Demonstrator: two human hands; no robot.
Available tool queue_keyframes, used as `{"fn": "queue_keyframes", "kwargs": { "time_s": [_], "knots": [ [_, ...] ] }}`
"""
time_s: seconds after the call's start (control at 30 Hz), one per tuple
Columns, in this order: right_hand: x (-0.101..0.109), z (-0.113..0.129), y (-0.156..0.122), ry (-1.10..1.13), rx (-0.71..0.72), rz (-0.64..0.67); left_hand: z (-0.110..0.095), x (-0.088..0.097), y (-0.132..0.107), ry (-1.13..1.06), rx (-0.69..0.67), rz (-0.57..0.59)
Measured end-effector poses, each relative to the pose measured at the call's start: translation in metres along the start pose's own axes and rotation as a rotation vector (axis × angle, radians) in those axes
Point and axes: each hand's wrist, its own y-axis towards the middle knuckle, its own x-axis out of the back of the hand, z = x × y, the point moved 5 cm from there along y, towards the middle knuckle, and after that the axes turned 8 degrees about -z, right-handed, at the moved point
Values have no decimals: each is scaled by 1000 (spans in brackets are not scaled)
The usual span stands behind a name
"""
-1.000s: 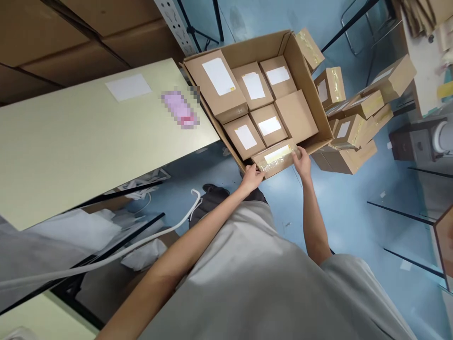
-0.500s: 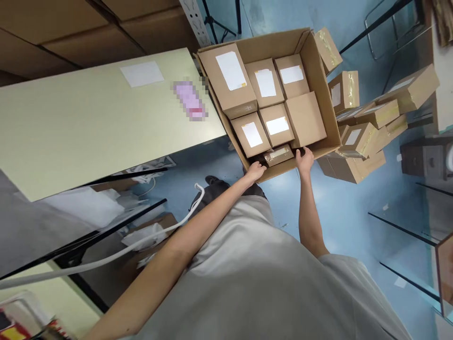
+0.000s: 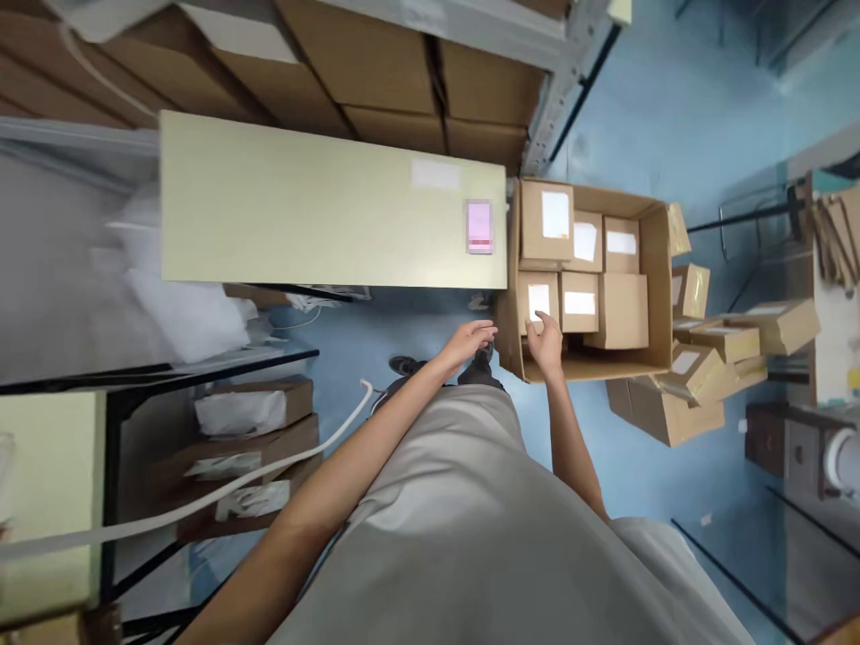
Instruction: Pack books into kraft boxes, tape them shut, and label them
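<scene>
My right grip [image 3: 546, 342] is over the near left part of a large, open, brown cardboard carton [image 3: 597, 368], its thumb and fingers spread apart. The fingertips overlap the white label of a squat brown cardboard box [image 3: 537, 297] in the carton's left part; I cannot tell whether they touch it. My left grip [image 3: 476, 339] is outside the carton, just beside its left wall, the fingers stretched out and loosely parted. Whether those fingertips touch the wall, I cannot tell.

The carton stands beside the right end of a long, pale yellow-green surface [image 3: 315, 210], its mouth facing up towards me. In its far row I see a taller brown box with a white label [image 3: 546, 244] at the left, then two lower labelled boxes, one in the middle [image 3: 587, 253] and one at the right [image 3: 622, 262]. Nearer me, next to the squat box, come another labelled box [image 3: 579, 287] and a plain brown box [image 3: 624, 313] with a bare top.

On the surface, near the carton, lies a flat lilac rectangular object [image 3: 479, 224], its details blurred out, with a white paper sheet [image 3: 436, 174] just beyond it. To the carton's right, brown boxes sealed with yellowish tape [image 3: 729, 343] lie in a loose heap above the blue floor [image 3: 645, 479].
</scene>
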Motion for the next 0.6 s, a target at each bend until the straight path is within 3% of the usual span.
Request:
{"fn": "queue_keyframes", "kwargs": {
  "time_s": [0.13,0.3,0.47,0.6],
  "knots": [
    [-45,109,-12,43,170,91,-32,75,-22,-175,-153,-77],
    [-96,237,-48,59,334,172,-60,189,-58,-387,-283,-197],
    [-162,331,-89,86,415,258,-68,307,-99,-606,-373,-359],
    [-226,397,-124,80,524,375,-55,390,-129,-767,-437,-500]
  ]
}}
